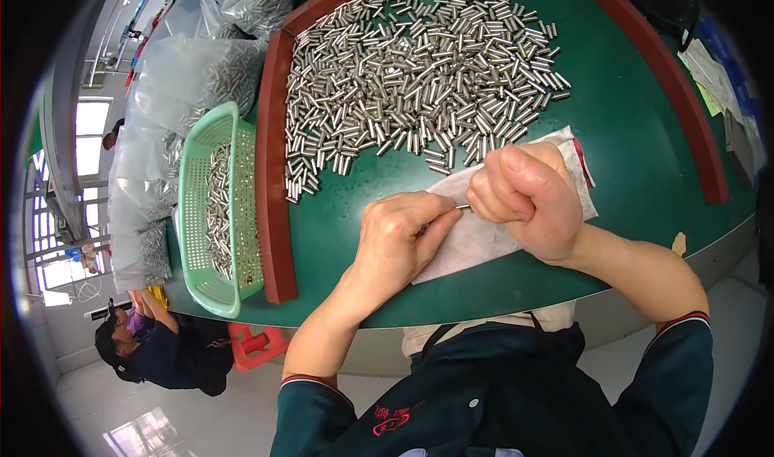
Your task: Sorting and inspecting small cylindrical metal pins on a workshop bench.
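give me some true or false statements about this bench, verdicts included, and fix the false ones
1. Loose metal pins lie on the green table. True.
2. The pale green basket holds small metal pieces. True.
3. The basket stands to the right of the heap of pins. False: it stands to the left, beyond a dark red rail.
4. A thin bit of metal shows between the left hand and the right hand. True.
5. The right hand is spread flat. False: its fingers are curled in.

One wide fisheye view looks down from the wearer's head, close above the table (625, 110), their shirt (524, 400) at six o'clock.
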Demonstrator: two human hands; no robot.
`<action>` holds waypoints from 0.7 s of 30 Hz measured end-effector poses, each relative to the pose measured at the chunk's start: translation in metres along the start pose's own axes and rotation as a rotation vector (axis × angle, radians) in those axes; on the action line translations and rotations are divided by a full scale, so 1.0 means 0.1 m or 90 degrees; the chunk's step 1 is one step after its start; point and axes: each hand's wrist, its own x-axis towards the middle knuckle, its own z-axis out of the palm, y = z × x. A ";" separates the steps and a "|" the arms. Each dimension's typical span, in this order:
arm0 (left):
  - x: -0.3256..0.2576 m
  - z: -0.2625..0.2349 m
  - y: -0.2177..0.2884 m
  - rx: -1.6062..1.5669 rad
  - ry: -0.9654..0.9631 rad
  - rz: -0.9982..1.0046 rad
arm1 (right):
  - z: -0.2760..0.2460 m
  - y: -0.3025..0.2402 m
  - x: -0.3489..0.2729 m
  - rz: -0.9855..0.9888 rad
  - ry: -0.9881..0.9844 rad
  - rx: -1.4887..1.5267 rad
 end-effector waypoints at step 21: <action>0.00 -0.26 -0.30 -0.983 0.002 -0.371 | -0.02 0.02 0.03 -0.007 -0.020 0.022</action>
